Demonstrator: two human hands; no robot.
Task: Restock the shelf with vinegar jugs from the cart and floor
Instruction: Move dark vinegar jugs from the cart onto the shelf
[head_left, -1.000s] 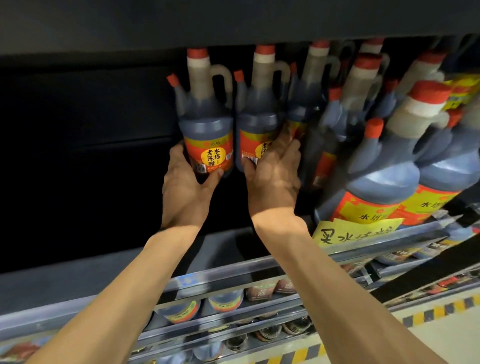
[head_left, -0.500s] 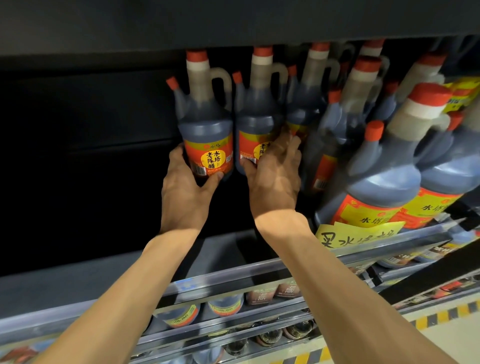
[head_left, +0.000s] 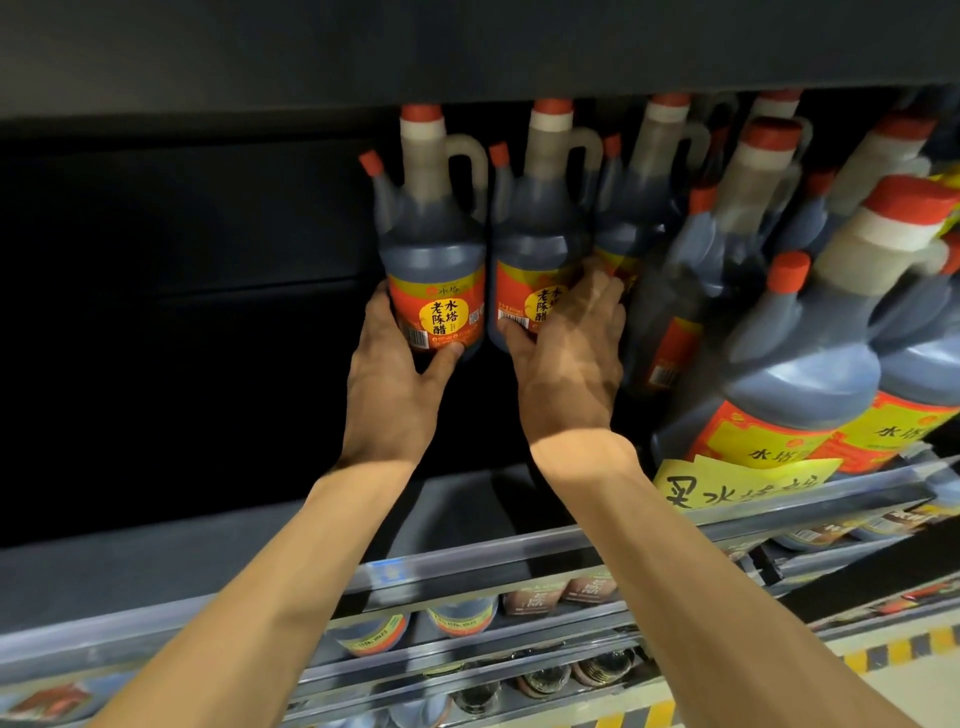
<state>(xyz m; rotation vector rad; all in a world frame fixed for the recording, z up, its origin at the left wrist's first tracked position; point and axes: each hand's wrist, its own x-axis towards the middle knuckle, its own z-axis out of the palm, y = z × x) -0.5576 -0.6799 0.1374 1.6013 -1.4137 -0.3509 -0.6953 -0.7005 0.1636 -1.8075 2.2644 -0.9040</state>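
Note:
Two dark vinegar jugs with red caps and red-yellow labels stand side by side deep on the shelf (head_left: 467, 499). My left hand (head_left: 392, 387) grips the base of the left jug (head_left: 434, 270), thumb on its front and fingers round its left side. My right hand (head_left: 569, 358) holds the base of the right jug (head_left: 535, 260), fingers spread over its label. Both jugs are upright and touch each other. To their right stand several more jugs of the same kind (head_left: 665, 291), some larger and nearer (head_left: 795, 374).
A dark upper shelf board (head_left: 467, 47) hangs low over the jug caps. Left of the held jugs the shelf is dark. A yellow handwritten price tag (head_left: 743, 486) sits on the metal shelf rail (head_left: 519, 551). Lower shelves hold smaller bottles (head_left: 457, 618). Yellow-black floor tape (head_left: 893, 649) runs at bottom right.
Both hands have stayed on the two jugs, which sit slightly higher in view; the right hand's fingers have spread a little further over the label.

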